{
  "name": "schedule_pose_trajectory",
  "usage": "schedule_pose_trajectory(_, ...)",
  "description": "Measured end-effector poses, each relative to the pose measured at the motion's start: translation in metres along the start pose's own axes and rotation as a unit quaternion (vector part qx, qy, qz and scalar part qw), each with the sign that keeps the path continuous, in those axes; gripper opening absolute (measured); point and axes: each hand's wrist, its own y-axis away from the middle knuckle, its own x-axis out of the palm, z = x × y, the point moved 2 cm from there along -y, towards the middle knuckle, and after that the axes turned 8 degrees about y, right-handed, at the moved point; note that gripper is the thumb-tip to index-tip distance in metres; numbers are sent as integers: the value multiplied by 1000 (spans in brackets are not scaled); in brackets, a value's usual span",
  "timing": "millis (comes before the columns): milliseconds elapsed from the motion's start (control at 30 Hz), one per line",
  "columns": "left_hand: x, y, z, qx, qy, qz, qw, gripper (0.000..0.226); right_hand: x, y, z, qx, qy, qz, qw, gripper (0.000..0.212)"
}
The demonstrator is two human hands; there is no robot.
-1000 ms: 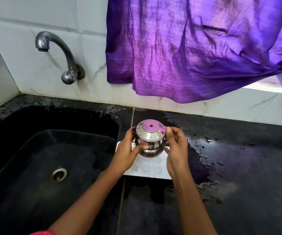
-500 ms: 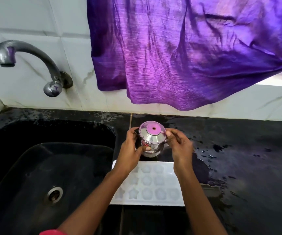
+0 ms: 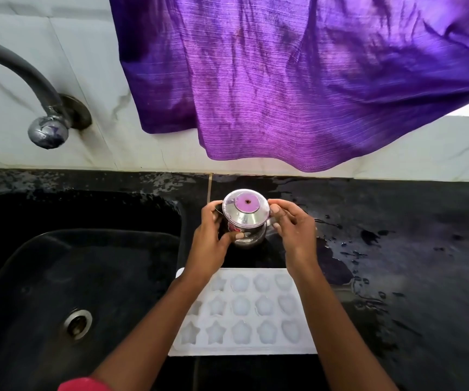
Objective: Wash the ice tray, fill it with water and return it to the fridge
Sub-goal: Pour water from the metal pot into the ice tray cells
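Nearest me the tray [image 3: 241, 349] lies flat on the wet worktop [image 3: 411, 306], just right of the sink [image 3: 30, 277]. Beyond it my left hand [image 3: 209, 246] wraps the pot [image 3: 246, 221], thumb across its front, and my right hand [image 3: 295, 232] pinches its other side. Behind, a tap [image 3: 48, 131] and purple curtain [image 3: 284, 80]

Purple curtain [image 3: 298, 80] over white tiled wall [image 3: 58, 66]; wet black counter [image 3: 411, 221].

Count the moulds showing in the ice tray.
14 in the ice tray: four in the far row, five in the middle row (leftmost half covered), five in the near row. The left forearm crosses the far row's left end, so a fifteenth may be hidden.
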Motion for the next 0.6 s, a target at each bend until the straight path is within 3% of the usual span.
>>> schedule_pose_trajectory(333,-2,0,-3,-17,-35,18,999,59,-3,6,6,-2,17,19,1000,19)
schedule_pose_trajectory(500,-9,13,-9,-41,-66,17,997,86,-21,22,18,-18,53,19,998,33)
schedule_pose_trajectory(600,-19,33,-11,-46,-157,22,986,94,-35,35,16,-30,129,29,991,35)
